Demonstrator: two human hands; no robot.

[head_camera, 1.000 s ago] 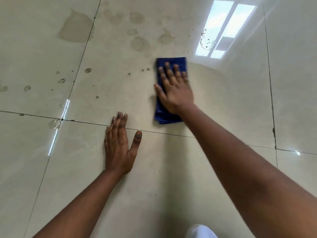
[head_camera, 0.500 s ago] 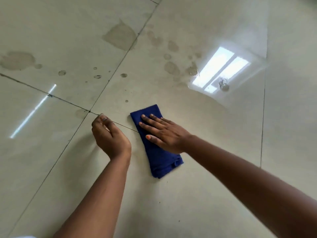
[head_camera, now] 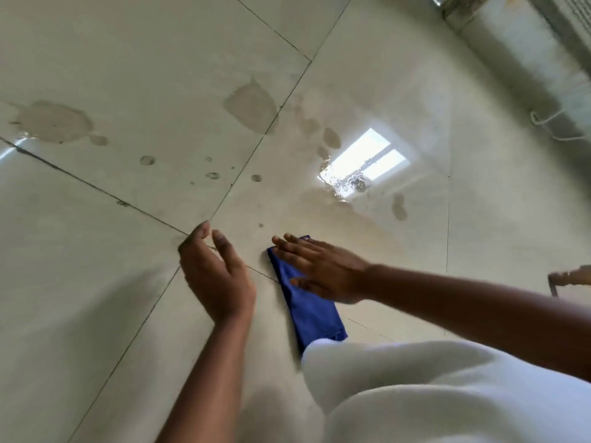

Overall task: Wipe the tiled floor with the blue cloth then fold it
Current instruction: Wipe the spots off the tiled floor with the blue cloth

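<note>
The blue cloth [head_camera: 315,314] lies folded in a long narrow strip on the glossy beige tiled floor [head_camera: 128,282], and its near end is hidden behind my white-clad knee. My right hand [head_camera: 323,270] lies flat over the cloth's far half with its fingers stretched out, not curled around it. My left hand [head_camera: 217,273] hovers just left of the cloth with its fingers loosely curved, and it holds nothing.
Wet patches and drops [head_camera: 252,107] mark the tiles beyond my hands, with a larger one at far left [head_camera: 52,121]. A bright window reflection [head_camera: 367,161] shines on the floor. A wall base with a white cable [head_camera: 543,121] runs at the top right. A brown object [head_camera: 572,278] shows at the right edge.
My right hand has pulled the cloth back towards my knee. My left hand has come off the floor and now hovers with its fingers curved. My view has swung towards the wall.
</note>
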